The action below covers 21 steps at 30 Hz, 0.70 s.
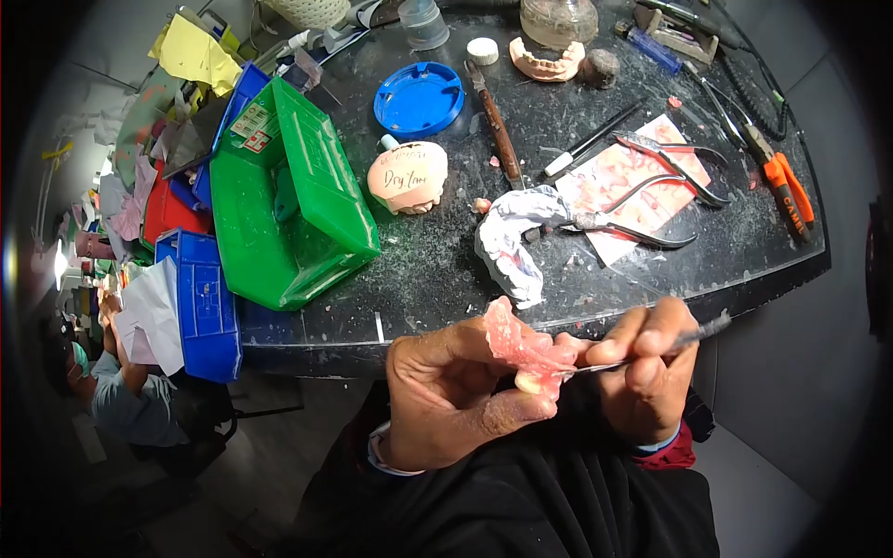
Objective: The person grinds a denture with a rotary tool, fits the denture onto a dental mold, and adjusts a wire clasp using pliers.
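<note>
My left hand point(456, 395) pinches a pink denture base point(521, 344) with a few pale teeth along its lower edge, above my lap at the bench front. Between the fingers of my right hand point(651, 372) is a slim wax carver point(702, 331), its far end blurred. The thin metal tip touches the denture near the teeth. Just beyond my hands, a white plaster-like arch point(512, 265) lies on the bench. Pliers point(642, 223) with open handles rest beside it, partly over a pink-stained sheet point(619, 191).
A green bin point(298, 214) and a blue bin point(200, 302) stand at left. Behind the arch are a labelled cast point(407, 179), a blue lid point(419, 98), a wooden-handled knife point(499, 135) and a dental cast point(547, 63). Orange-handled pliers point(789, 195) lie right. Another person point(139, 400) sits far left.
</note>
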Available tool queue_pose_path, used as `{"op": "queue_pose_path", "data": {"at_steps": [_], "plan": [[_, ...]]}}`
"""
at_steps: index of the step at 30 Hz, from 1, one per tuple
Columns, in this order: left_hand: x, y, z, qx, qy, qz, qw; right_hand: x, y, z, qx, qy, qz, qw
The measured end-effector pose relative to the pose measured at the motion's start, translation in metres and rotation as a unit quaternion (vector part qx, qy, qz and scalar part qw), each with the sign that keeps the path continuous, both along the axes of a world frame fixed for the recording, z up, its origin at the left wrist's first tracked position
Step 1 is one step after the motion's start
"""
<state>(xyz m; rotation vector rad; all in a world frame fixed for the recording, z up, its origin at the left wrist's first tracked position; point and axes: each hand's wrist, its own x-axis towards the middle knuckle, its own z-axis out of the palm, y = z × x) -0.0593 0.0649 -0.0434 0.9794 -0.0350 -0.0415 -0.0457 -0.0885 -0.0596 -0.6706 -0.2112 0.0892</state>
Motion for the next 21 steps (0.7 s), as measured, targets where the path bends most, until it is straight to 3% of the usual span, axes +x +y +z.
{"op": "queue_pose_path", "data": {"at_steps": [3, 6, 12, 15, 18, 21], "plan": [[0.0027, 0.0016, -0.0090, -0.056, -0.076, -0.016, 0.995, -0.0026, 0.0039, -0.0022, -0.012, -0.063, -0.044, 0.997], [0.0033, -0.0007, -0.0068, -0.055, -0.076, -0.009, 0.996, -0.0030, 0.0043, -0.0041, -0.061, -0.092, -0.070, 0.991], [0.0033, -0.0044, -0.0021, -0.046, -0.070, -0.014, 0.996, -0.0070, 0.0071, -0.0041, -0.107, -0.070, -0.130, 0.983], [0.0015, 0.0018, -0.0069, 0.031, -0.105, -0.034, 0.993, -0.0089, 0.0084, -0.0066, -0.099, -0.070, -0.152, 0.981], [0.0013, -0.0058, -0.0051, -0.042, -0.082, -0.005, 0.996, -0.0081, 0.0084, -0.0087, -0.114, -0.083, -0.159, 0.977], [0.0013, -0.0020, -0.0058, 0.016, -0.083, -0.013, 0.996, -0.0072, 0.0082, -0.0069, -0.132, -0.078, -0.172, 0.973]]}}
